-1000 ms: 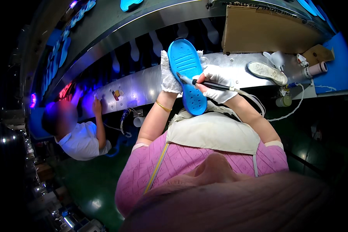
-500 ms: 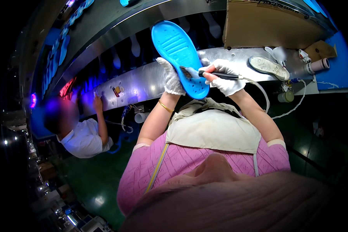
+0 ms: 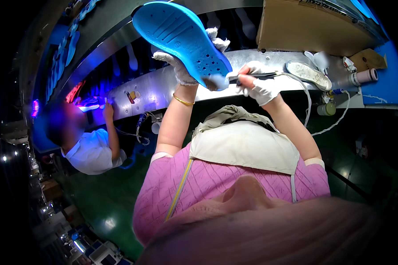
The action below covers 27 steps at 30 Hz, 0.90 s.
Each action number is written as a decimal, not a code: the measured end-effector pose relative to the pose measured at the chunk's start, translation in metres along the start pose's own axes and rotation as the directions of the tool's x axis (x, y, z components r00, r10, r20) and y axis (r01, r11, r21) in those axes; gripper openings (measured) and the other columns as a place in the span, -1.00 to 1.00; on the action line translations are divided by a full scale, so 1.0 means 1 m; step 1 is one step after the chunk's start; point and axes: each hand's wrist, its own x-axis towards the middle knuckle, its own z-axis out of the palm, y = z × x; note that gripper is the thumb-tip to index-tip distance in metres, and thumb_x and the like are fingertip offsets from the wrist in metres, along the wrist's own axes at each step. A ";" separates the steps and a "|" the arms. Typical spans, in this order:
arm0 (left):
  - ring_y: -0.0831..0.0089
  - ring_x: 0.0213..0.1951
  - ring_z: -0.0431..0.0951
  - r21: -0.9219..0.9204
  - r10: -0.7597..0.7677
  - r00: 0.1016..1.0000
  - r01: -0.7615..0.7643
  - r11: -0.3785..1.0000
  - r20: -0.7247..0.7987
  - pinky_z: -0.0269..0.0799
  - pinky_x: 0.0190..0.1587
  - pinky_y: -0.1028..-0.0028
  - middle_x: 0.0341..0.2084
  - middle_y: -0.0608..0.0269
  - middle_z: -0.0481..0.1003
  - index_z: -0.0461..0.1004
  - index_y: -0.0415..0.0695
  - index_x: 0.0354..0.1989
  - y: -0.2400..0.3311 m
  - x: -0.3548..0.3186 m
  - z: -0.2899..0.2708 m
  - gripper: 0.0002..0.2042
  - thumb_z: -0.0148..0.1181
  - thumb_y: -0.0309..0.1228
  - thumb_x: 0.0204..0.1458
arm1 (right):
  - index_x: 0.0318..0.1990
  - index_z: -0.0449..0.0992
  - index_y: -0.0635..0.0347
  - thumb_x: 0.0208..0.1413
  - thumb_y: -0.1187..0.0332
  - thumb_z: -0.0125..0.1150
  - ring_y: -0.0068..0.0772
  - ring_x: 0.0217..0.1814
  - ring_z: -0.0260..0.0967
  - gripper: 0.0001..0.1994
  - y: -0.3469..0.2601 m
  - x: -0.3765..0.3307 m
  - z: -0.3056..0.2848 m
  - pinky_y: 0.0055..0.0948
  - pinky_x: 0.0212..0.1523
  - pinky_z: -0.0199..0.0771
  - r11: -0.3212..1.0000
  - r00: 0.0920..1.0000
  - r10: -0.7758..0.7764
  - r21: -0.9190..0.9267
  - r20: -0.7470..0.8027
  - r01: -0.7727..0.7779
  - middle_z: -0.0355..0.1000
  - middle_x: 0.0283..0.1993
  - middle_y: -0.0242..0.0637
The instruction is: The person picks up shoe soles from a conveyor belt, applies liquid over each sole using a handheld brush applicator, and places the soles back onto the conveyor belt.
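Over the metal ledge [image 3: 141, 93], your left hand [image 3: 180, 68] grasps the blue sole [image 3: 174, 35] from beneath, gloved thumb along one edge and fingers curled round the other. The sole is tilted, its toe end reaching beyond the ledge's far side and its holed heel end nearest you. Above the ledge's near edge, your right hand [image 3: 260, 86] pinches the brush [image 3: 252, 75] between bare fingertips; its blurred bristles meet the heel's rim. A pale tube [image 3: 309, 106] hangs from the handle below the ledge. On the ledge's right part lies an off-white sole [image 3: 308, 74]; behind the ledge stands cardboard [image 3: 305, 28]. A co-worker [image 3: 90, 150] is at the ledge's left end.
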 end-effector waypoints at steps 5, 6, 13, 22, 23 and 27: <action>0.00 -0.03 0.45 0.363 -0.139 0.990 0.137 0.922 -0.021 0.49 -0.07 0.11 0.02 -0.18 0.32 0.10 -0.21 0.23 0.013 0.001 -0.001 0.24 -0.26 0.61 -0.56 | -0.36 0.41 0.30 -0.06 0.64 0.18 -0.45 -0.31 0.44 -0.89 -0.007 0.004 -0.003 -0.51 -0.23 0.47 0.828 0.936 -0.298 -0.437 0.189 0.352 0.43 -0.22 -0.13; -0.01 -0.02 0.45 0.449 -0.180 0.981 0.192 0.873 -0.070 0.51 -0.10 0.12 0.02 -0.19 0.32 0.08 -0.22 0.23 0.014 0.002 0.004 0.25 -0.29 0.62 -0.56 | -0.38 0.42 0.29 -0.09 0.63 0.22 -0.46 -0.31 0.43 -0.88 -0.007 0.005 -0.005 -0.51 -0.22 0.47 0.786 0.926 -0.300 -0.490 0.228 0.376 0.44 -0.23 -0.15; 0.34 -0.13 0.52 0.701 -0.242 0.946 0.324 0.635 -0.217 0.52 -0.11 0.37 -0.12 0.04 0.47 0.30 -0.26 0.09 0.026 0.001 -0.010 -0.05 -0.04 0.41 -0.27 | -0.43 0.51 0.24 -0.21 0.62 0.31 -0.48 -0.27 0.43 -0.85 -0.017 0.017 -0.012 -0.52 -0.23 0.48 0.845 0.960 0.250 -0.512 0.127 -0.152 0.50 -0.30 -0.24; 0.49 -0.38 0.51 0.606 -0.350 0.711 0.703 0.372 -0.610 0.51 -0.29 0.49 -0.33 0.17 0.50 0.43 -0.17 -0.03 0.016 0.029 -0.005 -0.36 0.11 0.19 -0.05 | -0.45 0.48 0.24 -0.21 0.63 0.24 -0.44 -0.33 0.40 -0.87 -0.007 0.012 -0.004 -0.52 -0.26 0.44 0.559 0.942 -0.181 -0.759 0.282 0.334 0.44 -0.35 -0.28; 0.48 -0.41 0.49 0.607 -0.318 0.694 0.720 0.337 -0.646 0.50 -0.33 0.50 -0.35 0.17 0.49 0.43 -0.17 -0.03 0.015 0.029 -0.003 -0.37 0.13 0.16 -0.05 | -0.45 0.48 0.25 -0.21 0.64 0.23 -0.45 -0.32 0.41 -0.87 -0.009 0.014 -0.008 -0.52 -0.25 0.44 0.641 0.962 -0.093 -0.724 0.259 0.257 0.45 -0.34 -0.27; 0.48 -0.39 0.49 0.588 -0.251 0.661 0.747 0.311 -0.707 0.50 -0.33 0.50 -0.35 0.19 0.49 0.42 -0.17 -0.02 0.011 0.033 0.017 -0.42 0.18 0.09 -0.04 | -0.45 0.47 0.28 -0.16 0.64 0.19 -0.47 -0.31 0.40 -0.91 -0.016 0.023 -0.013 -0.52 -0.24 0.46 0.817 0.970 -0.129 -0.533 0.204 0.220 0.44 -0.35 -0.25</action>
